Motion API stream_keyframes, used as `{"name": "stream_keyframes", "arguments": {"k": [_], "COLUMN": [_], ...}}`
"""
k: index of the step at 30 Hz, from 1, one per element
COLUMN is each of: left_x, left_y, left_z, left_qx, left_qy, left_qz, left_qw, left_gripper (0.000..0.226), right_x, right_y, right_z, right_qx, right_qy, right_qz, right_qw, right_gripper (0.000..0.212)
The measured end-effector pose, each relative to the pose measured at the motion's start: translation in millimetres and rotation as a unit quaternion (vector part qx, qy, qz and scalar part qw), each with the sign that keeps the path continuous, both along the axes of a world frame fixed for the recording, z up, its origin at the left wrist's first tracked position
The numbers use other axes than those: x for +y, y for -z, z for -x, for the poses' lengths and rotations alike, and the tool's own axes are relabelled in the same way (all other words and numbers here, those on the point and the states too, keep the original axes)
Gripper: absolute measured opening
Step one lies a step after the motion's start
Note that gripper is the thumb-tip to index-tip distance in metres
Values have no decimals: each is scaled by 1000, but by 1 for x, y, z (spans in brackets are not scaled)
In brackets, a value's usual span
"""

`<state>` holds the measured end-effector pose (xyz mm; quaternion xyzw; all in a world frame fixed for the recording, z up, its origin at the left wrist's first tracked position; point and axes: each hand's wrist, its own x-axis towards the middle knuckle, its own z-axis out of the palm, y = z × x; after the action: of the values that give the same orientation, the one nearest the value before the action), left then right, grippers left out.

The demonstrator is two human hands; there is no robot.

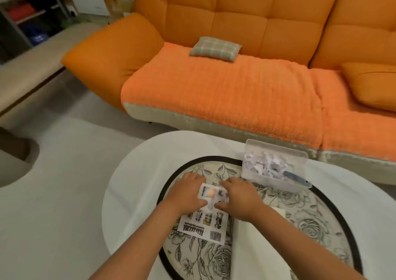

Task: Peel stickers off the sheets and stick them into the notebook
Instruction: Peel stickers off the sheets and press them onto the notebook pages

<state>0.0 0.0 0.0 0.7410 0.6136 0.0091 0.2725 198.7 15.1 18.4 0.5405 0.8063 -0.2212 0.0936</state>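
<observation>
A white sticker sheet (203, 226) with dark stickers and black lettering lies on the floral table (289, 206) below my hands. A smaller sticker sheet (211, 194) with a rainbow-coloured sticker sits between my hands, raised over the larger sheet. My left hand (188, 194) grips its left edge, fingers curled over it. My right hand (241, 196) holds its right edge, thumb near the lower border. A pale corner that may be the notebook (279, 212) shows right of my right wrist, mostly hidden by my arm.
A clear plastic box (276, 168) of crumpled paper scraps stands at the table's far right. Beyond the table is an orange sofa (235, 82) with a small plaid cushion (215, 48). Grey floor lies to the left.
</observation>
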Motion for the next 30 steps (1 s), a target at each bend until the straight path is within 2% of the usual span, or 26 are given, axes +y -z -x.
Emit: {"name": "stream_keyframes", "arguments": {"k": [2, 5, 9, 13, 15, 17, 19, 23, 27, 28, 30], "left_x": [3, 7, 5, 4, 0, -10, -22, -52, -83, -90, -105], "left_y": [17, 37, 50, 54, 51, 45, 38, 23, 0, -5, -16], "left_z": [3, 8, 13, 12, 11, 10, 12, 15, 11, 12, 17], "left_qx": [23, 29, 20, 17, 11, 0, -5, -51, -108, -138, -208], "left_qy": [20, 35, 43, 38, 24, 2, -15, -16, -20, -38, -82], "left_qz": [-33, -59, -101, -115, -121, -139, -167, -222, -284, -288, -255], "left_qw": [999, 997, 994, 992, 992, 990, 986, 973, 952, 947, 941], "left_gripper": [87, 99, 91, 78, 68, 59, 54, 51, 20, 12, 13], "right_x": [7, 14, 14, 12, 10, 5, -3, -37, -77, -86, -104], "right_y": [16, 37, 54, 56, 55, 52, 47, 25, 0, -6, -17], "right_z": [2, -1, -7, -7, -4, -2, 0, 5, 8, 7, 7], "right_qx": [-47, -77, -55, -15, 33, 109, 179, 294, 404, 421, 438], "right_qy": [-29, -64, -70, -59, -33, 2, 39, 88, 143, 155, 169], "right_qz": [-37, -76, -103, -98, -82, -71, -72, -50, -59, -54, -43], "right_qw": [998, 992, 991, 993, 996, 991, 980, 950, 902, 892, 882], "right_gripper": [93, 101, 99, 87, 69, 41, 27, 33, 35, 32, 27]}}
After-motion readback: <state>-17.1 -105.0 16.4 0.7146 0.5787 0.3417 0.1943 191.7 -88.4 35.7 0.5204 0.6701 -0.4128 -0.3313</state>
